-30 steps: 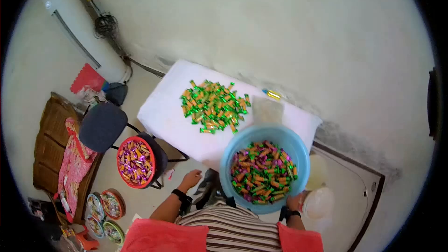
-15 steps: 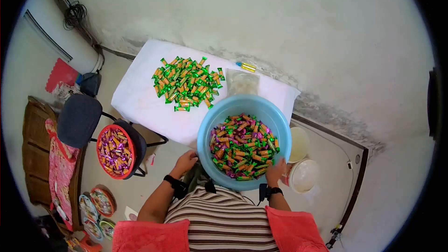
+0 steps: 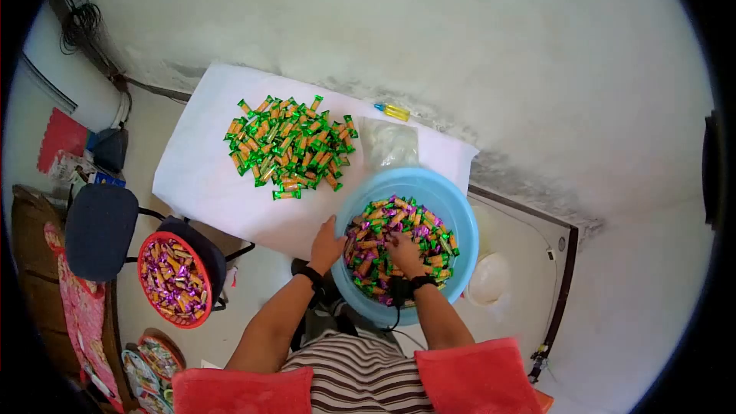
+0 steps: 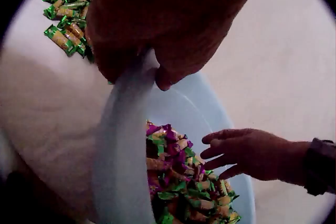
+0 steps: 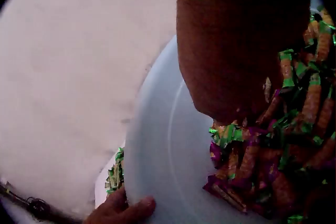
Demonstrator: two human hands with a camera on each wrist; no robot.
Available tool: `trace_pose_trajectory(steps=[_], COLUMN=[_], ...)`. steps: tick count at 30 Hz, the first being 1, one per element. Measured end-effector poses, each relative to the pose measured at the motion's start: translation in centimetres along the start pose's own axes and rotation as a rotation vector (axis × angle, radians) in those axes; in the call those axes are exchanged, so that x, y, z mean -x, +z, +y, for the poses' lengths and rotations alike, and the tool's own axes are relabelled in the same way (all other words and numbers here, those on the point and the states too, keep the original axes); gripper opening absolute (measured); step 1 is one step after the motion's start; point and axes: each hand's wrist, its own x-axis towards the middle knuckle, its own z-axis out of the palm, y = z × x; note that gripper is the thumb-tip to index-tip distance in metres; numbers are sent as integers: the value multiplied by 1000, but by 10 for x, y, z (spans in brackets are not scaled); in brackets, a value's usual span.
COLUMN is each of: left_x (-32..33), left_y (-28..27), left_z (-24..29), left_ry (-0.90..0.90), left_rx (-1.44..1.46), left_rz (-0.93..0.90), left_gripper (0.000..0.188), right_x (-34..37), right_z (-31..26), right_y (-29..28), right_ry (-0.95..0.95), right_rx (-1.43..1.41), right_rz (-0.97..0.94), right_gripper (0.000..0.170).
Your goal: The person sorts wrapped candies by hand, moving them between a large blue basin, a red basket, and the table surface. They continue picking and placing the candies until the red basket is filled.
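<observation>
A light blue basin (image 3: 464, 218) stands at the table's front edge, holding a mix of green- and purple-wrapped candies (image 3: 435, 230). My left hand (image 3: 327, 247) grips its left rim; the left wrist view shows the thumb inside the wall and the fingers outside. Inside the basin, my right hand (image 3: 406, 254) is over the candies. Seen from the left wrist, the right hand (image 4: 254, 154) has its fingers spread and fairly straight. From the right wrist, its fingertips are right at the candies (image 5: 247, 155). A pile of green-wrapped candies (image 3: 287, 146) lies on the white-covered table (image 3: 222, 215).
Behind the basin lie a clear plastic bag (image 3: 391, 143) and a small yellow bottle (image 3: 395, 112). A red basket (image 3: 205, 287) of purple-wrapped candies sits on a chair at left, beside another dark chair (image 3: 100, 222). A white bucket (image 3: 488, 280) stands on the floor at right.
My left hand has come up from beside the basin and now holds its rim. My right hand has moved from the right rim into the basin, over the candies.
</observation>
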Motion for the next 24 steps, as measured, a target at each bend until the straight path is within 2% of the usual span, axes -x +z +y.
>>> trace_pose_trajectory(steps=[3,5,7,9,10,12,14,15,17,18,19,21,22,24], left_x=[-12,-13,-13,-13,-10,-13,-15,-16,-17,-17,-16,-15,-15,-15], left_y=[2,7,11,14,16,14,-1,-4,-7,-5,-2,0,1,2], left_z=[0,4,2,-2,-4,-2,13,15,18,17,13,10,9,8], left_ry=[-56,-141,-207,-270,-234,-203,-355,-362,-409,-408,-353,-291,-308,-321], left_rx=[107,223,248,272,237,196,236,233,244,242,220,194,181,172], left_rz=[-63,-29,-55,-70,-47,-8,-145,-134,-198,-195,-160,-118,-129,-132], left_gripper=[55,54,54,54,53,53,52,52,52,52,52,52,51,51], right_x=[-28,-44,-49,-57,-62,-64,-72,-74,-76,-75,-74,-75,-76,-80], right_z=[-5,9,-7,-25,-17,-23,-14,-10,-2,-13,-10,-10,-14,-28], right_y=[19,41,38,33,41,38,49,51,53,43,43,36,28,4], right_ry=[115,-58,-54,179,150,123,94,82,41,71,69,-165,-171,17], right_rx=[-70,71,119,205,224,232,281,280,219,194,192,109,106,-372], right_rz=[-79,61,32,-136,-184,-195,-198,-204,-168,-163,-161,14,18,-162], right_gripper=[37,37,42,50,56,55,52,52,51,42,42,32,32,21])
